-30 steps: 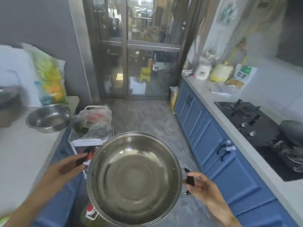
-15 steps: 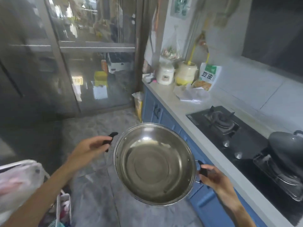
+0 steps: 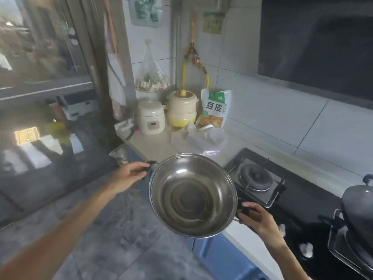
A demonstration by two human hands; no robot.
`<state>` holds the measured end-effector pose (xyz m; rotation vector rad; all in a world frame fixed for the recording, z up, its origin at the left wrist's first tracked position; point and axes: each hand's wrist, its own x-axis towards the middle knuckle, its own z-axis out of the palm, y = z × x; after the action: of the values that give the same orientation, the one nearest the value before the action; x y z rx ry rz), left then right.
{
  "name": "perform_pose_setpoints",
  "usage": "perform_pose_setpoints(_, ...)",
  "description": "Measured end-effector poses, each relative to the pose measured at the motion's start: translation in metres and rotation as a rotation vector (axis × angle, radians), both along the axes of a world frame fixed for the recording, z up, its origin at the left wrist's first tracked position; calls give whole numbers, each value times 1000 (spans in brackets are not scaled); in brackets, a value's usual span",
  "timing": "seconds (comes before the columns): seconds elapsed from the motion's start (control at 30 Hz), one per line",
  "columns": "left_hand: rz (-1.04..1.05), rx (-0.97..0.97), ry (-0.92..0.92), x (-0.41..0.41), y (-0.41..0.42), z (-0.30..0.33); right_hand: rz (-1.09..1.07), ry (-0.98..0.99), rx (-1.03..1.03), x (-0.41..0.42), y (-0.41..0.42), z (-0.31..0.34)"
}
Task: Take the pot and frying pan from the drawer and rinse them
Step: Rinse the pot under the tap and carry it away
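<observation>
Holding the pot (image 3: 192, 196) by both side handles, I have it in the air over the edge of the counter (image 3: 159, 145), its open mouth tipped toward me so the bare, shiny inside shows. My left hand (image 3: 129, 174) is closed around the black handle on the far left of the rim, and my right hand (image 3: 256, 217) is wrapped round the black handle at the lower right. The pot hangs just in front of the black gas hob (image 3: 260, 178), with one burner showing behind its rim. A dark lidded wok (image 3: 359, 211) sits on the burner at the far right. At the back of the counter stand a small white cooker (image 3: 151, 117), a cream and yellow jar (image 3: 182, 110) and a green and white food bag (image 3: 215, 109). Blue cabinet fronts (image 3: 218, 257) run below the counter. I cannot see a frying pan or the drawer.
</observation>
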<state>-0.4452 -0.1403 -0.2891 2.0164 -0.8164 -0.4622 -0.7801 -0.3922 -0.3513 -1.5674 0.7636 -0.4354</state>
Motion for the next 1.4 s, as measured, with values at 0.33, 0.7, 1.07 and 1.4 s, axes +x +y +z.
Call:
perform_pose_setpoints(0.33,-101,177,71,154,-152,-66,-198,195,1,135,-97,-52)
perform_pose_setpoints(0.7,-303,308,73,258,-217,-126,-476,455,-17,222,-82,-90)
perform_pose_setpoints(1.07,-656,233,-283,256,-289,-23,-545,581,-688,281,-83,33)
perform_pose_setpoints(1.4,-343,-329,-800,146,-303,151,-1085,754,-936,199,-36,199)
